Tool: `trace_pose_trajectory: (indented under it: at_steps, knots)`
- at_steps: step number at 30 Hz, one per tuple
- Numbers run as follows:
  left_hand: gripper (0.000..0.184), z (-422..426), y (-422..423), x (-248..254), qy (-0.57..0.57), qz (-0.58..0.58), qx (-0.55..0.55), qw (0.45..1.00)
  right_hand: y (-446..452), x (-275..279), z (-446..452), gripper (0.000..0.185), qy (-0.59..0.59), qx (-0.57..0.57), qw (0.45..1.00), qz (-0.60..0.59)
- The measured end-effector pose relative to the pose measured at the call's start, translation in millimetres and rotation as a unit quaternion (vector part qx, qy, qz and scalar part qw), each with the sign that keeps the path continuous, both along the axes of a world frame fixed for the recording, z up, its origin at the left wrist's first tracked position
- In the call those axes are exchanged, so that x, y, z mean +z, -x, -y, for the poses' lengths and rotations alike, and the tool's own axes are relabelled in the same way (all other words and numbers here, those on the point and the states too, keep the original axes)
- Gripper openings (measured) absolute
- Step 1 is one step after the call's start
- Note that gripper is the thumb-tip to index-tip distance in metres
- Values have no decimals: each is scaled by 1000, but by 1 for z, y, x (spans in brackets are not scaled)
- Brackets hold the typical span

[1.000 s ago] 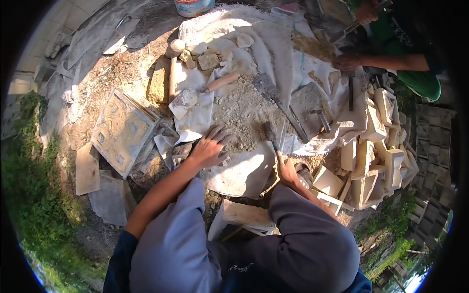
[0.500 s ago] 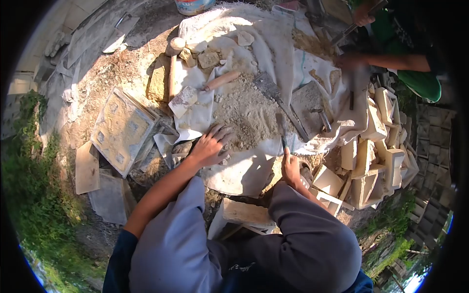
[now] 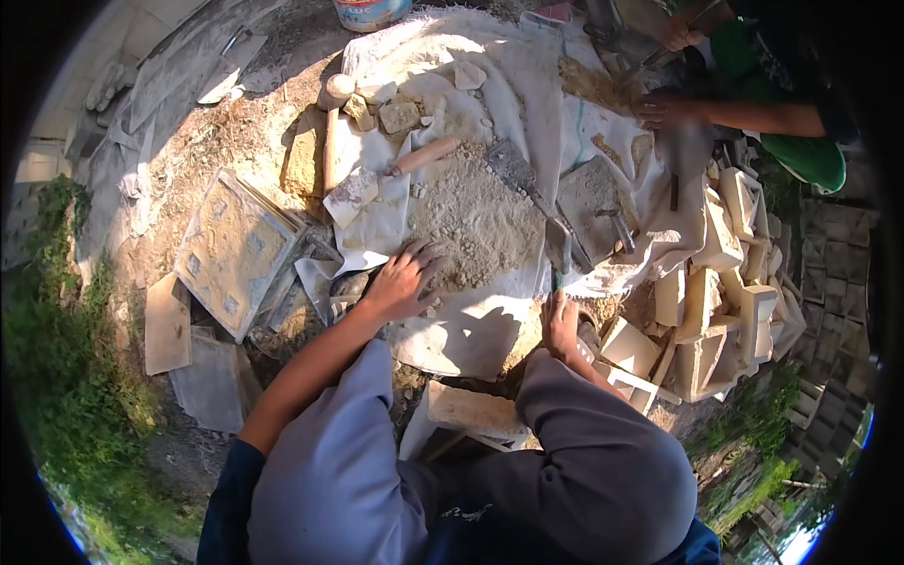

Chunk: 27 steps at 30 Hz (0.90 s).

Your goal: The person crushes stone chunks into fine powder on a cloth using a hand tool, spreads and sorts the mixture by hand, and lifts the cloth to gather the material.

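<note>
My left hand (image 3: 405, 281) lies with spread fingers at the lower left edge of a heap of crumbly grey-beige material (image 3: 476, 226) on a white cloth (image 3: 527, 85). In my right hand (image 3: 561, 325) is the handle of a small flat-bladed tool (image 3: 557, 247), its blade pointing away from me, right of the heap. Just beyond that blade lie a long metal tool (image 3: 511, 168) and a grey slab (image 3: 595, 200) with a hammer (image 3: 620, 229). A wooden-handled tool (image 3: 424, 157) and a mallet (image 3: 339, 87) rest on the left.
Pale hollow blocks (image 3: 720, 330) are piled at the right. A stained square board (image 3: 235, 252) and thin slabs (image 3: 209, 381) lie left. Another person's hand (image 3: 664, 110) is at the upper right. A bucket (image 3: 372, 13) stands at the top; a block (image 3: 471, 410) sits between my knees.
My right hand has shifted slightly right and the tool's blade has swung right, away from the heap. My left hand stays in place. The other person's hands have moved a little.
</note>
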<state>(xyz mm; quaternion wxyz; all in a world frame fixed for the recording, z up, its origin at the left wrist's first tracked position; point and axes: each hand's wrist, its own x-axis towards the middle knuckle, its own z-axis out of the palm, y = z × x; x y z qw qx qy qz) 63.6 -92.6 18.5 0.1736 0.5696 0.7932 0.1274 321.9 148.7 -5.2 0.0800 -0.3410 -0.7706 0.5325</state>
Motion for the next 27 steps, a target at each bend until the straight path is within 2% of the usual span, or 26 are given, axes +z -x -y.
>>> trace_pose_trajectory:
  at_steps: [2,3,4,5,7,9,10,11,13,15,16,17,19,20,21,24,27]
  knots:
    - [67,1,0,-1,-32,-10,-5,999,-4,-1,3,73,-71,37,974,213]
    - [67,3,-2,-2,-32,-7,-8,999,15,22,6,76,5,12,950,311]
    - [67,1,-1,-2,-42,-10,-10,999,21,13,2,74,-10,22,955,295]
    - [66,0,0,-2,-52,-15,-11,998,29,-9,-3,71,100,-59,956,270]
    - [66,-1,0,4,-55,-22,-14,998,66,31,-9,68,97,-68,963,241]
    - [67,-1,1,6,-19,-2,-12,1000,72,51,-19,74,80,-12,985,153]
    - [64,0,3,5,-58,-6,-25,998,66,50,-17,67,162,-34,984,65]
    - [64,1,2,6,-57,-7,-24,998,57,47,-12,67,162,-33,984,65]
    - [65,0,1,13,-35,13,-3,999,30,34,2,61,212,16,972,-98]
    - [65,1,2,8,-42,-10,-5,999,3,14,16,56,44,29,999,-3]
    - [65,1,1,4,-55,-14,-5,998,-2,11,24,51,29,29,993,114]
    - [65,1,0,0,-67,-17,-7,998,1,3,21,51,27,29,992,116]
    - [64,0,1,-2,-77,-9,-17,997,29,10,8,68,21,22,942,336]
    - [65,-1,2,0,-66,-10,-15,998,49,25,9,75,45,-14,968,246]
    - [65,0,1,2,-52,-11,-11,999,68,38,4,73,86,-10,951,297]
    - [64,1,1,4,-58,-14,-19,998,81,51,-5,65,75,10,989,126]
    - [64,1,1,1,-65,-12,-16,998,63,58,-8,55,118,4,992,-34]
